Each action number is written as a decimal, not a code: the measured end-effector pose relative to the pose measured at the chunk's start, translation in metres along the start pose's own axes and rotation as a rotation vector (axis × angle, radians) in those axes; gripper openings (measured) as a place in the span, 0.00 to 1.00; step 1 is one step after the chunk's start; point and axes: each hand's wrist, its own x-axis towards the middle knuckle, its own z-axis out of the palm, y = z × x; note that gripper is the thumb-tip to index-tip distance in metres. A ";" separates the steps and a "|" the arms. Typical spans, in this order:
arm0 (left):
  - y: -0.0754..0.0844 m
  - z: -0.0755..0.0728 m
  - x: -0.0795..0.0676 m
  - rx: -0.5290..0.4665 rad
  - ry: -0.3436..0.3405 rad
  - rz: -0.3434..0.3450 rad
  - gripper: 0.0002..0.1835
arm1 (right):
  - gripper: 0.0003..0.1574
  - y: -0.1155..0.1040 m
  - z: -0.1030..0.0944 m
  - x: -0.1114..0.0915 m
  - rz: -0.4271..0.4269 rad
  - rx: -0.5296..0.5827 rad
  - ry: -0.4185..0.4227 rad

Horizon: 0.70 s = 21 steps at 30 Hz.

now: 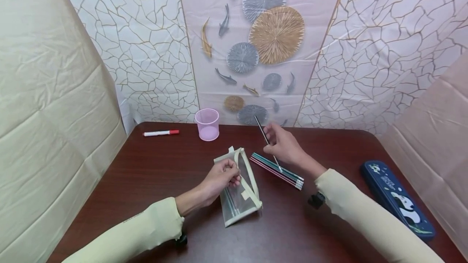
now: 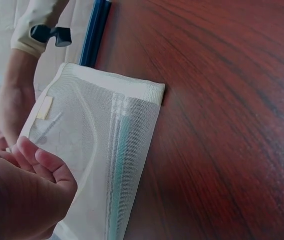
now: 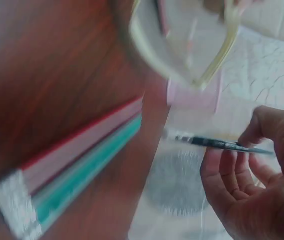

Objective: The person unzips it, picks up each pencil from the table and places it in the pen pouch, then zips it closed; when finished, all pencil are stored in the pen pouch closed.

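My left hand (image 1: 218, 182) pinches the edge of a cream mesh zip pouch (image 1: 235, 212) at its opening, which gapes toward the right. Through the mesh in the left wrist view a teal pencil (image 2: 117, 170) shows inside the pouch. Between thumb and fingers, my right hand (image 1: 283, 143) holds a dark pencil (image 3: 222, 144) with a pale end, tilted over a row of pencils. That row of teal and dark red pencils (image 1: 265, 164) lies on the table just right of the pouch, their white ends toward the front right.
Behind the pouch stands a purple cup (image 1: 208, 127) near the table's back edge. A white marker with a red cap (image 1: 161, 133) lies at the back left. On the right side rests a dark blue pencil case (image 1: 396, 198) with pandas. Cloth hangs around the brown table (image 1: 164, 165).
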 end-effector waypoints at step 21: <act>0.003 0.006 0.002 -0.047 0.066 0.029 0.04 | 0.47 -0.022 0.058 -0.039 0.305 0.648 -0.167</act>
